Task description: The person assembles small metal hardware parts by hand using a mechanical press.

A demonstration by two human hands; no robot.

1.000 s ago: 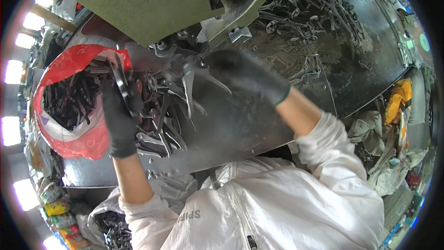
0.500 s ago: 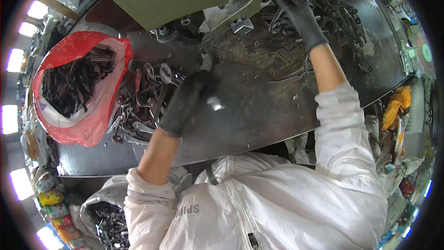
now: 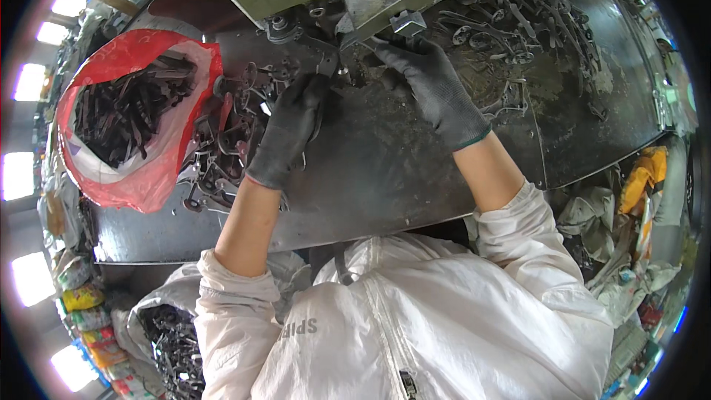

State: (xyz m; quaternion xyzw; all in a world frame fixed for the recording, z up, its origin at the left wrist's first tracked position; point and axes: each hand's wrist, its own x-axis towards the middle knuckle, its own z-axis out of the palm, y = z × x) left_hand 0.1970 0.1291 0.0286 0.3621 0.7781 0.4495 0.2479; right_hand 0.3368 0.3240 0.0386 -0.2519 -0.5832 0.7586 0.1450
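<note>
My left hand [image 3: 287, 133], in a dark grey glove, is closed around a dark, flat metal part [image 3: 326, 65] whose end shows above the fingers, just below the machine's tooling. Wearing the same kind of glove, my right hand [image 3: 429, 85] reaches in from the right with thumb and fingers pinched together. A thin metal part [image 3: 364, 44] shows at its fingertips, mostly hidden, beside the green machine's head [image 3: 396, 0]. Left of my left hand lies a heap of grey metal parts [image 3: 231, 130] with rounded ends.
A red and white bag [image 3: 200, 104] full of dark metal strips stands on the dark metal table [image 3: 370, 185] at left. More metal parts [image 3: 511, 15] are piled at the far right. One bracket-like part [image 3: 509, 100] lies near my right wrist. A sack [image 3: 148, 304] of parts sits below the table's edge.
My right hand has come away from the far right pile, leftward and nearer, to the machine head. My left hand has shifted slightly up and left. The whole view has shifted a little.
</note>
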